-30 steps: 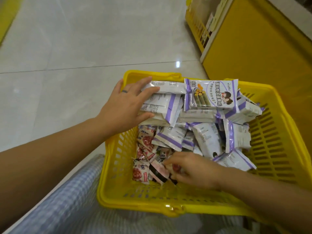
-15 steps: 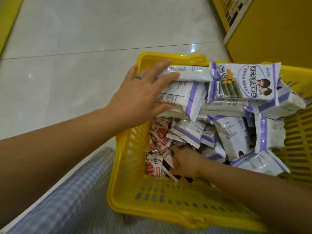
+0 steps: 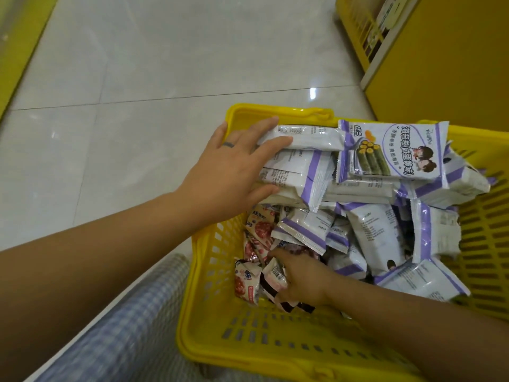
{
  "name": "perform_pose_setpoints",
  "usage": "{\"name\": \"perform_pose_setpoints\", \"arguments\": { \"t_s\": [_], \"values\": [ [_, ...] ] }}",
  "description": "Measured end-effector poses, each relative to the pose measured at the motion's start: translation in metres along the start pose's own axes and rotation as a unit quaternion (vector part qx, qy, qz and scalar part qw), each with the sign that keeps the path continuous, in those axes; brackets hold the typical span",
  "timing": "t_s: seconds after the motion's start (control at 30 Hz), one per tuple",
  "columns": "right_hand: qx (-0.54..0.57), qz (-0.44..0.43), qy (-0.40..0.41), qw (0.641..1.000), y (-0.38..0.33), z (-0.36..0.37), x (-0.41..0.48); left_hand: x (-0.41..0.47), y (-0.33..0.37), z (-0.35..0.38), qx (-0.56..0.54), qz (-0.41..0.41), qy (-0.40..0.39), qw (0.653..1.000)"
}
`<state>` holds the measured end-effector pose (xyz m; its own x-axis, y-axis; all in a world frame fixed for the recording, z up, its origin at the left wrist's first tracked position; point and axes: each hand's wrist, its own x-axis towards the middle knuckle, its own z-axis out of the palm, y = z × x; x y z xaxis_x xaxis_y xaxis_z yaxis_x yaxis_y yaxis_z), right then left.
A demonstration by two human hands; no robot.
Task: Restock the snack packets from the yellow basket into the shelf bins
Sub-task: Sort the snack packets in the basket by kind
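Yellow basket point(image 3: 248, 343) 1 | left hand point(image 3: 231, 172): purple packets point(image 3: 305, 166) | right hand point(image 3: 303, 279) grips red packets point(image 3: 245, 285)

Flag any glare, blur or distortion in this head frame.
Head view: one small glare spot on the glossy floor; checked cloth at lower left smeared by motion; tile seam runs straight, little distortion; print on the top purple-edged packet sharp.

Pale glossy floor tiles point(image 3: 137, 78) show a light glint point(image 3: 312, 93); blue checked fabric point(image 3: 124, 326) lies lower left; a yellow strip point(image 3: 16, 51) borders the left edge.
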<state>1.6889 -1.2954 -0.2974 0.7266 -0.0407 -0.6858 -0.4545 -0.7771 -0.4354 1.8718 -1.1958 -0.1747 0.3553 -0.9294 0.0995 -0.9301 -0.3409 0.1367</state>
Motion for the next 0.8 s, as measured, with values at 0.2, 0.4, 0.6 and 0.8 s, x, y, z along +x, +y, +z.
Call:
{"name": "perform_pose_setpoints", "arguments": {
  "t_s": [0.2,0.4,0.6,0.8],
  "values": [
    [-0.056,-0.067,0.138,0.987,-0.006,-0.027,-0.053,0.001,0.0,0.002,0.028,0.009,0.016,0.999],
    [0.0,-0.019,0.154,0.988,0.018,-0.078,-0.127,0.005,0.026,-0.001,0.054,0.035,0.031,0.997],
    [0.03,0.078,0.247,0.965,0.072,-0.088,-0.183,0.005,0.033,-0.003,0.072,0.03,0.039,0.996],
    [-0.079,0.166,0.302,0.935,0.096,-0.085,-0.205,0.007,0.032,-0.005,0.084,0.034,0.031,0.995]
  ]
}}
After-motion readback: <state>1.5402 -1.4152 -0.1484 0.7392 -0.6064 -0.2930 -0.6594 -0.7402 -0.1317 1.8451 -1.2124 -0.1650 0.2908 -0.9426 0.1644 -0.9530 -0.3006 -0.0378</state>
